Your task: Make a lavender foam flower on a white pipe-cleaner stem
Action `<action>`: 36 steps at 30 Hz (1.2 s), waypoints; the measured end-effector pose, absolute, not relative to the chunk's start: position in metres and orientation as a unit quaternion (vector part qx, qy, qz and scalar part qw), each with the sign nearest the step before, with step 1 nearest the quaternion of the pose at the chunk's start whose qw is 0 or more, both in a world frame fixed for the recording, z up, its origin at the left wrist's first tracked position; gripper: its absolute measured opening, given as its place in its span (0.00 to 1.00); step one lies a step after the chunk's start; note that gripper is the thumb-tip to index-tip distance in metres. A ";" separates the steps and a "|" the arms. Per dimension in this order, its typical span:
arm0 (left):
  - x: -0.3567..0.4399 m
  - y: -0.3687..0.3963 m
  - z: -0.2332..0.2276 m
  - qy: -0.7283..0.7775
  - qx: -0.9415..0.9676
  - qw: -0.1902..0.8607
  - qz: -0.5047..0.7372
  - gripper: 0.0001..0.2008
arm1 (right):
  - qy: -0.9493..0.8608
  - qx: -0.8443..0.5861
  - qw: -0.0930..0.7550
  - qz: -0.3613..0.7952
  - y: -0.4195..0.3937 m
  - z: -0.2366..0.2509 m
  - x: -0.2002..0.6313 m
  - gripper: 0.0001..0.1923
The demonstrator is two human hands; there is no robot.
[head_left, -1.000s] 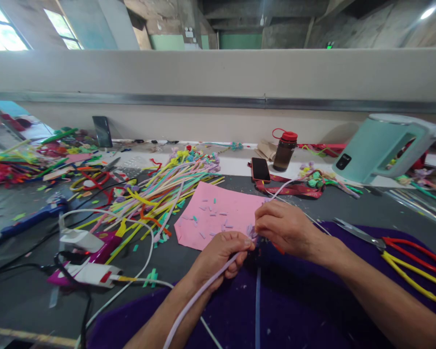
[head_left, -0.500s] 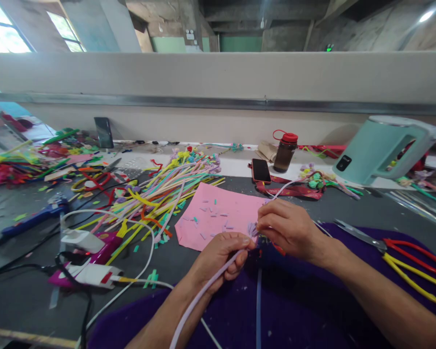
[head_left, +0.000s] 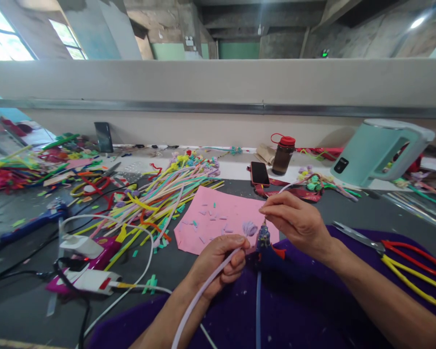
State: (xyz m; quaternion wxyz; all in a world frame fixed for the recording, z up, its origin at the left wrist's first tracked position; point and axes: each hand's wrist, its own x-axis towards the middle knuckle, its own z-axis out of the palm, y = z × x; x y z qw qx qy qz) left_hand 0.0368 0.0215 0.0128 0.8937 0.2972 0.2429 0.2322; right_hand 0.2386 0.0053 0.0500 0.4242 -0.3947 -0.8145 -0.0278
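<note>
My left hand is closed around a long lilac pipe cleaner, pinching it near its upper end. A small looped lilac flower head shows just past those fingertips. My right hand is closed in a pinch beside the tip of a blue glue gun, which points upward. Whatever sits between the right fingertips is too small to make out. Behind both hands lies a pink sheet, scattered with short lilac and green pipe cleaner snippets.
Finished stems form a colourful pile at centre left. Scissors with red and yellow handles lie at right on dark purple cloth. Toward the wall are a phone, a bottle and a kettle. Cables and a power strip occupy the left.
My right hand has moved slightly up and right, away from the flower head. The flower head and the glue gun's tip now show between my hands. My left hand keeps its hold.
</note>
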 end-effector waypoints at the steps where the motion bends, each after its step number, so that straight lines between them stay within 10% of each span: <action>1: 0.036 0.022 0.013 0.238 0.291 0.897 0.233 0.05 | -0.812 -0.397 0.427 -0.029 0.005 0.050 0.238 0.10; 17: 0.037 0.020 0.013 0.257 0.296 0.888 0.242 0.06 | -0.858 -0.375 0.326 -0.127 0.003 0.035 0.229 0.13; 27: 0.035 0.018 0.012 0.277 0.253 0.866 0.332 0.07 | -0.786 -0.398 0.470 0.054 -0.007 0.055 0.227 0.08; 36: 0.035 0.021 0.014 0.229 0.225 0.878 0.355 0.07 | -0.804 -0.386 0.425 0.156 -0.008 0.050 0.216 0.04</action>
